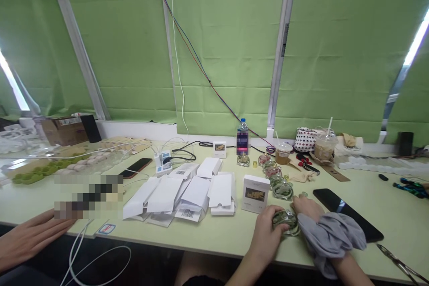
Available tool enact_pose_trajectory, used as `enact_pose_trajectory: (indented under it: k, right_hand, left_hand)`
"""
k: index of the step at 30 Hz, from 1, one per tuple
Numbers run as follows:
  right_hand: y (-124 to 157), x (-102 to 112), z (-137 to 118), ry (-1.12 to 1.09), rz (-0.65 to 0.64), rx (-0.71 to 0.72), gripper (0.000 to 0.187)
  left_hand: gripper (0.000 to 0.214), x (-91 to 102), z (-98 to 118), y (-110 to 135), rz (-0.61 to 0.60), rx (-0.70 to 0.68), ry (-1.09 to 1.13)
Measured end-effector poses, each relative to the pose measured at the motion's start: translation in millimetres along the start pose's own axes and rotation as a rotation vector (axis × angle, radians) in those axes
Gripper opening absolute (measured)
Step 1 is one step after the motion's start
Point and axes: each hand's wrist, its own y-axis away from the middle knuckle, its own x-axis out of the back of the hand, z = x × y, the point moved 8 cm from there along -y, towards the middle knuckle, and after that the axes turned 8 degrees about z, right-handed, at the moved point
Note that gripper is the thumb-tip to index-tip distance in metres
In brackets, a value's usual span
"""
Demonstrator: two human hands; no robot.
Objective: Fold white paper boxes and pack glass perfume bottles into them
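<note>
A clear green ornament (284,220) is gripped by the fingers and thumb of the left hand (268,232) near the table's (214,237) front edge; the right hand (307,208) is placed just beside it, its finger closure cannot be told; a white box (255,194) is seen behind

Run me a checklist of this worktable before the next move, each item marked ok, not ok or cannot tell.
1. Left hand gripping the clear green ornament: ok, thumb and fingers around it.
2. Right hand holding something: cannot tell, its fingertips are obscured.
3. Grey scrunchie clear of the black smartphone: cannot tell, they overlap in view.
4. Picture-front white box upright: ok.
5. White cartons squared up: not ok, they overlap at angles.
</note>
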Motion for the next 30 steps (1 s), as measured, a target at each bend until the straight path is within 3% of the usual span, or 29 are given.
enact_pose_trajectory:
  k: [5, 10, 15, 18, 23, 30]
  right_hand:
    - [6.3, 4.2, -1.7, -0.066, 0.026, 0.006, 0.026]
    - [25.5, 24.6, -11.8, -0.364, 0.091, 0.144, 0.032]
    - [48.2, 42.5, -16.1, -1.169, 0.054, 0.026, 0.042]
    - [52.5, 35.3, -20.1, -1.431, 0.011, -0.074, 0.039]
    - [51.8, 17.8, -21.8, -1.624, -0.027, -0.188, 0.036]
    - [53.3, 13.1, -25.7, -1.652, -0.057, -0.205, 0.035]
  left_hand:
    - [0.025, 4.5, 3.1, 3.9, 0.012, -0.003, 0.082]
    - [0.030, 7.2, -8.6, 3.9, 0.007, 0.098, 0.266]
    - [0.039, 10.1, -3.7, 3.1, 0.007, 0.099, 0.298]
    - [0.038, 10.0, 4.6, 3.3, -0.013, 0.053, 0.310]
    - [0.035, 8.8, 2.7, 3.5, -0.008, 0.038, 0.306]
    - [0.033, 10.6, 0.2, 2.9, 0.011, 0.049, 0.227]
